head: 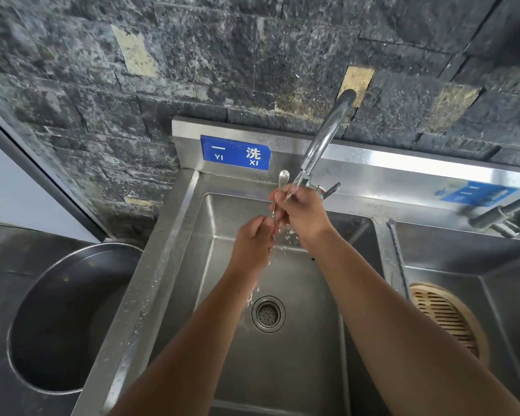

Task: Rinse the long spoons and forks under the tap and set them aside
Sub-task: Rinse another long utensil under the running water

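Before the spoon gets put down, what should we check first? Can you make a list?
1. Water running from the tap: ok, the stream lands on the hands.
2. Spoon held firmly: ok, right hand grips near the bowl, left hand grips the handle end.
3. Spoon bowl under the stream: not ok, it sits just left of the water.
4. Spoon clean: cannot tell.
5. Drain open: ok, no water pooling.
6. Place to set it aside: cannot tell; the big metal basin on the left looks empty.

Shiny steel sink [174, 253], rough stone wall [222, 55]
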`<state>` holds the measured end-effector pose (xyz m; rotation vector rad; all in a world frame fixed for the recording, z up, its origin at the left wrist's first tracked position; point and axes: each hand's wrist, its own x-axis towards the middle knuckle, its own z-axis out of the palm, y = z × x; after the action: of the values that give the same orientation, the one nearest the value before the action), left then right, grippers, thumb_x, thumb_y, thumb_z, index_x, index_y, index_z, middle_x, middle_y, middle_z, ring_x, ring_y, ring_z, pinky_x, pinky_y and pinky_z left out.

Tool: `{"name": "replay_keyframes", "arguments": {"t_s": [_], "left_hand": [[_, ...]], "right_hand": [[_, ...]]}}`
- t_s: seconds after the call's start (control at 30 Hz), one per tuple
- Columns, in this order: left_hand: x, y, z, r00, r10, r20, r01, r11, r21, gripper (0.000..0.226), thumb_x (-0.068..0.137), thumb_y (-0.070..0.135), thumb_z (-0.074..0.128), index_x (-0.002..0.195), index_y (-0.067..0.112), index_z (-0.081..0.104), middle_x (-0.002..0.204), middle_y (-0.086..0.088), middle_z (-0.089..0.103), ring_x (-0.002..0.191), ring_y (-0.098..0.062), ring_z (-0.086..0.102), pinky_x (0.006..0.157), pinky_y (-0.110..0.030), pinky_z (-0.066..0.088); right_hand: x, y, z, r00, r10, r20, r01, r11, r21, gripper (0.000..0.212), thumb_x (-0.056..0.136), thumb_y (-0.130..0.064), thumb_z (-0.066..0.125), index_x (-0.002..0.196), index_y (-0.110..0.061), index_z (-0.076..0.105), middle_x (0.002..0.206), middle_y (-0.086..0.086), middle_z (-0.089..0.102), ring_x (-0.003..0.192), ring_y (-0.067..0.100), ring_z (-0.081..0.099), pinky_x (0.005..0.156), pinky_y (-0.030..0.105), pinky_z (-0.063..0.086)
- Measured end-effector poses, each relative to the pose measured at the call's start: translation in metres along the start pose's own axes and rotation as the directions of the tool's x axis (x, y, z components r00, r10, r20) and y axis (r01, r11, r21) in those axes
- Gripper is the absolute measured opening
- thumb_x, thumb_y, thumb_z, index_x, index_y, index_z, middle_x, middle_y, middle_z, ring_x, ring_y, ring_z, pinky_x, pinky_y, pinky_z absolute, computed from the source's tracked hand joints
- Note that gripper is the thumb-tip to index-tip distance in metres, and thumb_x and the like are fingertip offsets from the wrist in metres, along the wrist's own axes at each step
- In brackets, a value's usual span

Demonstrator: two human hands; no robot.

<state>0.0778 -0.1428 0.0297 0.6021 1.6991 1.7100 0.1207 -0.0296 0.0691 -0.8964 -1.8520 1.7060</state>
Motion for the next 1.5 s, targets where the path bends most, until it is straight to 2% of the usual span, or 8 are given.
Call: {"name": "replay_keyframes", "arguments": {"t_s": [0.27, 0.47, 0.67, 0.8, 0.93, 1.13, 1.33, 1.5], "left_hand": [[-0.002, -0.003, 0.000, 0.997, -0.058, 0.048, 0.056, 0.998, 0.031, 0.032, 0.100, 0.014, 0.041, 0.071, 0.016, 0.053, 0.046, 0.014, 0.043, 0.041, -0.002, 0.035, 0.040, -0.014, 0.027], [-0.005, -0.008, -0.007, 0.996, -0.072, 0.058, 0.071, 0.997, 0.017, 0.031, 0.101, 0.015, 0.041, 0.074, 0.017, 0.056, 0.049, 0.013, 0.045, 0.042, -0.001, 0.036, 0.040, -0.013, 0.028], [-0.007, -0.009, -0.012, 0.991, -0.090, 0.102, 0.088, 0.996, 0.022, 0.031, 0.101, 0.015, 0.039, 0.074, 0.015, 0.053, 0.049, 0.012, 0.043, 0.040, -0.001, 0.033, 0.038, -0.013, 0.026], [-0.009, -0.010, -0.012, 0.987, -0.095, 0.132, 0.095, 0.995, 0.001, 0.032, 0.105, 0.018, 0.037, 0.076, 0.013, 0.051, 0.045, 0.012, 0.040, 0.038, 0.000, 0.029, 0.036, -0.013, 0.024], [-0.011, -0.012, -0.014, 0.986, -0.105, 0.131, 0.106, 0.994, 0.000, 0.031, 0.105, 0.017, 0.037, 0.078, 0.012, 0.050, 0.046, 0.013, 0.036, 0.038, -0.002, 0.026, 0.036, -0.015, 0.022], [-0.018, -0.016, -0.015, 0.985, -0.126, 0.122, 0.127, 0.992, -0.008, 0.031, 0.106, 0.018, 0.037, 0.079, 0.010, 0.049, 0.048, 0.014, 0.032, 0.038, -0.003, 0.022, 0.035, -0.015, 0.019], [-0.027, -0.026, -0.020, 0.985, -0.113, 0.132, 0.113, 0.994, 0.004, 0.032, 0.107, 0.021, 0.038, 0.077, 0.011, 0.047, 0.055, 0.006, 0.028, 0.043, -0.006, 0.019, 0.038, -0.018, 0.016], [-0.031, -0.032, -0.023, 0.985, -0.107, 0.135, 0.107, 0.994, 0.002, 0.033, 0.106, 0.021, 0.039, 0.075, 0.011, 0.047, 0.057, 0.004, 0.028, 0.043, -0.005, 0.021, 0.038, -0.016, 0.018]], "right_hand": [[0.009, 0.002, -0.004, 0.990, 0.050, -0.133, -0.044, 0.998, 0.048, 0.027, 0.094, 0.008, 0.048, 0.077, -0.005, 0.065, 0.061, 0.013, 0.056, 0.038, 0.010, 0.046, 0.039, 0.020, 0.039], [0.016, -0.009, -0.003, 0.985, 0.068, -0.156, -0.060, 0.996, 0.059, 0.021, 0.100, 0.001, 0.047, 0.093, 0.009, 0.065, 0.066, 0.013, 0.057, 0.042, 0.014, 0.046, 0.039, 0.020, 0.039], [0.024, -0.022, -0.006, 0.984, 0.094, -0.150, -0.082, 0.993, 0.087, 0.028, 0.101, -0.004, 0.048, 0.078, -0.006, 0.064, 0.066, 0.011, 0.057, 0.053, 0.019, 0.047, 0.048, 0.026, 0.040], [0.030, -0.023, -0.007, 0.981, 0.115, -0.159, -0.102, 0.991, 0.087, 0.024, 0.101, -0.007, 0.049, 0.084, -0.003, 0.066, 0.067, 0.009, 0.057, 0.052, 0.016, 0.048, 0.042, 0.018, 0.043], [0.033, -0.022, -0.008, 0.978, 0.122, -0.168, -0.108, 0.990, 0.094, 0.023, 0.102, -0.007, 0.049, 0.098, 0.006, 0.067, 0.068, 0.007, 0.059, 0.054, 0.015, 0.050, 0.044, 0.019, 0.045], [0.039, -0.028, -0.013, 0.978, 0.109, -0.180, -0.095, 0.992, 0.085, 0.029, 0.100, -0.001, 0.048, 0.079, -0.009, 0.066, 0.066, 0.005, 0.060, 0.053, 0.015, 0.051, 0.044, 0.021, 0.042], [0.040, -0.028, -0.016, 0.975, 0.116, -0.187, -0.100, 0.990, 0.095, 0.031, 0.100, 0.002, 0.046, 0.078, -0.009, 0.066, 0.067, 0.005, 0.060, 0.060, 0.019, 0.052, 0.054, 0.032, 0.043], [0.042, -0.030, -0.018, 0.973, 0.122, -0.197, -0.101, 0.988, 0.114, 0.029, 0.100, 0.002, 0.046, 0.082, -0.006, 0.067, 0.066, 0.005, 0.060, 0.058, 0.017, 0.052, 0.051, 0.028, 0.044]]}}
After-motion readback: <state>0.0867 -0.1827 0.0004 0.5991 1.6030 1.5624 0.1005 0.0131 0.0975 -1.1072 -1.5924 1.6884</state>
